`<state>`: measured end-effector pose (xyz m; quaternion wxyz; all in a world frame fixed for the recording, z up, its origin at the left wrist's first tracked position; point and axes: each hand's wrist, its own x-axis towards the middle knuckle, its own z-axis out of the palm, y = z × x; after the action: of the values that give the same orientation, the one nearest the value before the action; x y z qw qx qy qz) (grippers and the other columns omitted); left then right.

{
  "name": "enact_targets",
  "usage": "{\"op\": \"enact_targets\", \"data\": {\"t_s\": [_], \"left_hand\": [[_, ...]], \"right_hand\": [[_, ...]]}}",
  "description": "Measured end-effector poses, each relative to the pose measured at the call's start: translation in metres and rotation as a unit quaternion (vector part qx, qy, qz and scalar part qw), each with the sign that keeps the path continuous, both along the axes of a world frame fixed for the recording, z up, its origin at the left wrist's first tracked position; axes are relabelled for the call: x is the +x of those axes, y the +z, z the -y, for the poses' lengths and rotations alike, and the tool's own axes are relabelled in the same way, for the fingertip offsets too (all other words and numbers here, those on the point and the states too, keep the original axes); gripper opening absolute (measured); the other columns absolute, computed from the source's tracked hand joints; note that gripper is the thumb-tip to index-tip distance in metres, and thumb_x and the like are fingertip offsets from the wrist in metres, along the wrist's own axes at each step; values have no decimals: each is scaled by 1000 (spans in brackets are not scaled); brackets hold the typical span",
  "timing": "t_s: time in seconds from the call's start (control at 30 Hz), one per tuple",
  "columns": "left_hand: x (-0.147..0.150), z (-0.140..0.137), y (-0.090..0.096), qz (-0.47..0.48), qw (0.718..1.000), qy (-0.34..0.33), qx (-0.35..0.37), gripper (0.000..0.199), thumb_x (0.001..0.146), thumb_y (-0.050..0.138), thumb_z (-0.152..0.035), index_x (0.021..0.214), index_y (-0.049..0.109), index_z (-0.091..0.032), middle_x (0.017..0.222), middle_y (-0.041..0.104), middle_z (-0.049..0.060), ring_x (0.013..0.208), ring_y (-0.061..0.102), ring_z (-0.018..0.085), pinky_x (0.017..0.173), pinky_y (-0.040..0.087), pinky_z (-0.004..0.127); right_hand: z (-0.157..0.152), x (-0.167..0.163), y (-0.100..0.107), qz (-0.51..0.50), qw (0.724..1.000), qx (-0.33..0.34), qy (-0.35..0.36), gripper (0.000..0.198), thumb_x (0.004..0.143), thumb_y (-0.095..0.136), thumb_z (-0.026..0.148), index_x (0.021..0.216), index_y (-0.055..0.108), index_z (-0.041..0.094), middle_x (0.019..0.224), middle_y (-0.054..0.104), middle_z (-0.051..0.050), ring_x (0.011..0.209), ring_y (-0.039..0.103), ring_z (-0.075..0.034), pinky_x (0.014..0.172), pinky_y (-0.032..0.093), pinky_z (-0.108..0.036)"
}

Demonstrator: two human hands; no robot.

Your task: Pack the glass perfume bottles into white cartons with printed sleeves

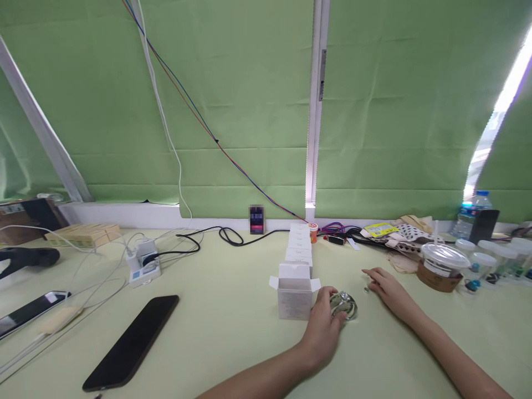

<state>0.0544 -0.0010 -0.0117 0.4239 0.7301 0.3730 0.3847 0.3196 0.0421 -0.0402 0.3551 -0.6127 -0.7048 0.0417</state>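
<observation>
My left hand is closed on the left edge of a shiny, silvery round object, which looks like metal or clear glass; its exact kind is unclear. Close to those fingers stands a small white carton, upright, its top flaps spread apart. Whether the hand touches the carton I cannot tell. Over to the right, my right hand rests low at the tabletop with its fingers stretched out, holding nothing visible. Just below its fingertips lies a tiny round silvery piece.
Several white cartons line up behind the open one. At left lie a black phone and a power strip with cables. A lidded food bowl and several clear jars stand right. A small screen leans at the back.
</observation>
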Motion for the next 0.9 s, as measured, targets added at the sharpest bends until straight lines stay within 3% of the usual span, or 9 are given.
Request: {"op": "enact_targets", "data": {"t_s": [0.1,0.33,0.4,0.53,0.6,0.7,0.73,0.9], "left_hand": [[1,2,4,-6,1000,15,-11,41,76,52,-8,115,46,-19,113,58,8,104,53,22,93,38,34],[1,3,4,14,1000,24,2,44,74,54,-8,116,50,-22,110,61,5,101,54,21,93,40,34],[1,2,5,23,999,27,-6,44,74,57,-10,116,54,-22,109,62,5,102,54,22,94,40,34],[0,4,11,38,999,-14,21,39,80,57,-18,118,60,-25,114,63,4,106,55,23,96,41,35],[0,5,14,31,998,-32,36,38,83,55,-22,121,60,-28,113,64,4,106,56,22,97,42,35],[-1,5,14,20,998,-39,43,39,86,54,-25,124,59,-29,110,65,5,103,57,22,96,42,36],[-1,5,13,19,998,-38,44,39,86,55,-25,125,59,-28,109,65,5,102,57,22,96,43,36],[1,1,7,15,999,-33,35,39,84,58,-28,123,62,-27,104,67,5,95,59,22,91,44,34]], "right_hand": [[5,-5,8,15,1000,12,-16,33,89,38,37,105,63,23,110,59,-13,100,57,-31,82,44,-43],[13,-22,10,-12,998,-57,33,19,77,56,38,65,59,24,71,60,-4,59,57,-21,61,41,-33],[14,-28,12,-48,995,-70,49,20,79,55,38,65,57,24,70,61,-4,60,57,-20,61,42,-33],[20,-46,22,-155,978,-101,96,26,87,48,46,88,60,24,71,65,-2,65,61,-20,64,47,-31],[25,-58,26,-299,936,-133,130,31,83,56,50,95,62,22,72,65,-1,69,60,-18,66,48,-30],[30,-72,26,-520,821,-178,158,32,70,75,45,89,66,21,73,62,1,65,56,-14,65,46,-26],[31,-75,26,-549,799,-184,160,31,69,77,44,86,67,21,72,61,2,63,54,-13,64,46,-25],[34,-83,21,-584,770,-190,173,28,70,77,43,74,64,19,65,53,3,55,43,-9,54,41,-21]]}}
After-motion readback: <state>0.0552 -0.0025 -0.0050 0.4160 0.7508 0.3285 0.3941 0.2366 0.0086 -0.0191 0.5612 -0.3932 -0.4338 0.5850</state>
